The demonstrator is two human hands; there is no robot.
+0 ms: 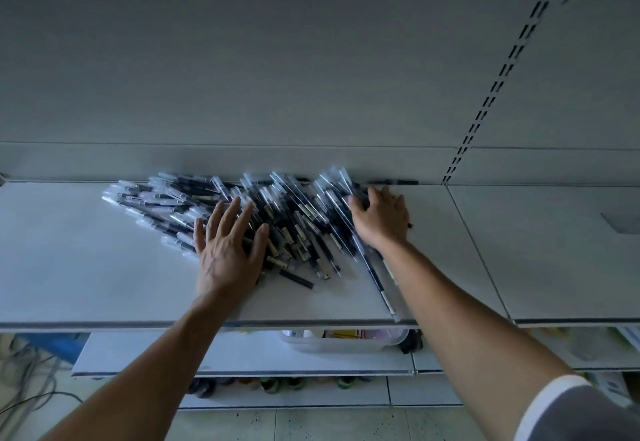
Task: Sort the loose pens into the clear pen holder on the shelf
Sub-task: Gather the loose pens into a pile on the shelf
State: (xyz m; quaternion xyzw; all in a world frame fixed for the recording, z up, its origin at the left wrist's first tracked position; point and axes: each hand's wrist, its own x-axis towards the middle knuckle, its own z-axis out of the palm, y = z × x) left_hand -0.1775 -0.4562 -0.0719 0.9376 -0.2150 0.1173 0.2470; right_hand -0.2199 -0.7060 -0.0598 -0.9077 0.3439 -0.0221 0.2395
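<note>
White flat metal shelf: bare surface recorded left of the heap and right of the hands. Heap of loose black-and-clear pens is lodged against the grey back panel, and strays reach the front edge. Left hand is laid flat on the heap, grip released. Right hand is cupped over the heap's right edge; grip cannot be told. Pen print is unreadable.

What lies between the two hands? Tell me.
Head view: loose pens on the shelf fill the gap between left hand and right hand.

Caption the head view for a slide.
The left hand and right hand rest on a heap of loose pens on the white shelf.
</note>
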